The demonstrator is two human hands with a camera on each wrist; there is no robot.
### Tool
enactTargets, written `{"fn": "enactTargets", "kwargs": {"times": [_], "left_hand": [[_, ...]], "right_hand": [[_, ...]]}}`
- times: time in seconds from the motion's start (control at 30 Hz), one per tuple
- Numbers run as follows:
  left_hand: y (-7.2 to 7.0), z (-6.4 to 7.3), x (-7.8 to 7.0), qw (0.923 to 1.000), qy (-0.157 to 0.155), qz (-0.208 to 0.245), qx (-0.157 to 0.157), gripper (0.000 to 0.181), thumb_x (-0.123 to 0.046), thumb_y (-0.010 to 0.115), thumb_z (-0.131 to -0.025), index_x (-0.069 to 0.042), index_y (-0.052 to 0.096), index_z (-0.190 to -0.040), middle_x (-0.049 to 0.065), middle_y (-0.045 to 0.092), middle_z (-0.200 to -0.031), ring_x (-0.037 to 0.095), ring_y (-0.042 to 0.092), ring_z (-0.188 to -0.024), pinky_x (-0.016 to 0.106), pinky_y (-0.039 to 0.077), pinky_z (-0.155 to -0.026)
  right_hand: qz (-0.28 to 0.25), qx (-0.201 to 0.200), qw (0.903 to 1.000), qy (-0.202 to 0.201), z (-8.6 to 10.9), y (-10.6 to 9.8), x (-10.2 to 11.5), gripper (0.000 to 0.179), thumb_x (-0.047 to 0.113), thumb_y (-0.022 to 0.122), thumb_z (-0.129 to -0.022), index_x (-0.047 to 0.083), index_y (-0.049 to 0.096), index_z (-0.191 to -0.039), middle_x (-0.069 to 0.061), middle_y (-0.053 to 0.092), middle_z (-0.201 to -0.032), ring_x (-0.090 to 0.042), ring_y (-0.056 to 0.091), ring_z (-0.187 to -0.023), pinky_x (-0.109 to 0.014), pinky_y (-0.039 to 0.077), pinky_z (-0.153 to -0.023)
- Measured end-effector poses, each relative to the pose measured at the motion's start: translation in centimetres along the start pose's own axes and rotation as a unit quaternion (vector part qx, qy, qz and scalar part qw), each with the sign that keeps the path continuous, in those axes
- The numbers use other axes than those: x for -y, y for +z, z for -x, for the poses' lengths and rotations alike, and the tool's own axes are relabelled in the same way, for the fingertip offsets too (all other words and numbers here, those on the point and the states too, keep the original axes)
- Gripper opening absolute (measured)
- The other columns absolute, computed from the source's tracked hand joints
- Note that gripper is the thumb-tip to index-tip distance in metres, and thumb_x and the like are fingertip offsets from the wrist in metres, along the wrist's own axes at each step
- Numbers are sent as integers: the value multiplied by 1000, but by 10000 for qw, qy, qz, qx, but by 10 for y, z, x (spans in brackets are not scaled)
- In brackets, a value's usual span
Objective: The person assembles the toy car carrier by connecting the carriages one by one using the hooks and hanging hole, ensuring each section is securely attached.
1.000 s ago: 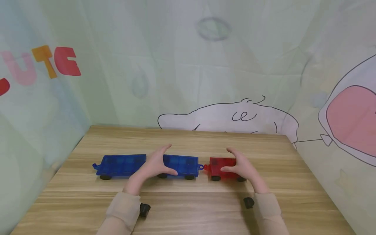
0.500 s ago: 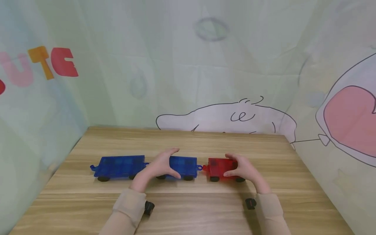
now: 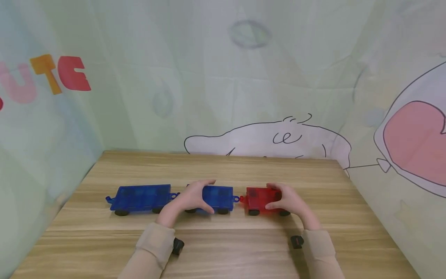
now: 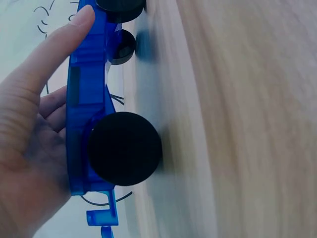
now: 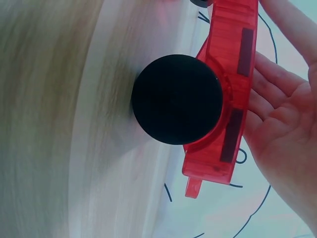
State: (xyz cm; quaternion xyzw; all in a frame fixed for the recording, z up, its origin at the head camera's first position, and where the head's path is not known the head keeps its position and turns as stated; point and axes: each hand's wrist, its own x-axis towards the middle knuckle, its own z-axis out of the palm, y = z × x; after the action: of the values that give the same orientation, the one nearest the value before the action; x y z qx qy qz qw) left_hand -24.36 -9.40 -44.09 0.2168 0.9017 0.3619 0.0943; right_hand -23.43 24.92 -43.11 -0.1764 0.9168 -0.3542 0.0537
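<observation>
Compared with one second ago, the left hand has slid toward three o'clock along the middle car, so the link at nine o'clock of this car, before covered by the hand, is now in sight. The right hand has come slightly lower over the red car, while the cars keep practically the same order and gaps. For the work, I judge this means that each hand is now set on its own car. The left fingers seem to grasp the middle car: the thumb lies on its near side, the others go behind. The right fingers bend around the red car, but whether they really press it I cannot tell. From the middle car, the left car lies at nine o'clock and the red car at three o'clock, all upright on the desk. The blue ring and the red hook meet closely; whether they are engaged is not clear. The cars look like glossy translucent plastic, long and flat, with round matt black wheels. The red side has dark rectangular inserts. The desk shows smooth pale wood grain.
</observation>
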Motion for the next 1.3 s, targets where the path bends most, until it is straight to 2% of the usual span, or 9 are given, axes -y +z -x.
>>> {"fn": "enactTargets", "kwargs": {"times": [0.73, 1.07, 1.3], "left_hand": [[2, 2, -1, 9997, 114, 123, -173, 90, -24, 92, -64, 0, 49, -140, 16, 54, -142, 36, 46, -135, 54, 36, -112], [5, 3, -1, 9984, -26, 514, -253, 90, -28, 91, -68, -2, 47, -143, 14, 52, -145, 36, 43, -138, 56, 34, -113], [5, 3, -3, 9977, 50, 593, -323, 89, -28, 90, -68, -2, 48, -142, 15, 53, -144, 37, 43, -137, 57, 34, -112]], "right_hand": [[-91, -65, 9999, 1, 1, 1, -4, 71, 15, 86, -73, -10, 54, -131, -23, 60, -129, -38, 56, -119, -54, 44, -103], [-88, -63, 9999, 8, 2, 3, -5, 71, 15, 86, -73, -10, 54, -130, -23, 61, -129, -37, 56, -119, -54, 43, -103], [-87, -73, 9999, 32, 1, 3, -3, 70, 15, 86, -73, -9, 54, -131, -23, 60, -130, -37, 55, -120, -54, 43, -104]]}}
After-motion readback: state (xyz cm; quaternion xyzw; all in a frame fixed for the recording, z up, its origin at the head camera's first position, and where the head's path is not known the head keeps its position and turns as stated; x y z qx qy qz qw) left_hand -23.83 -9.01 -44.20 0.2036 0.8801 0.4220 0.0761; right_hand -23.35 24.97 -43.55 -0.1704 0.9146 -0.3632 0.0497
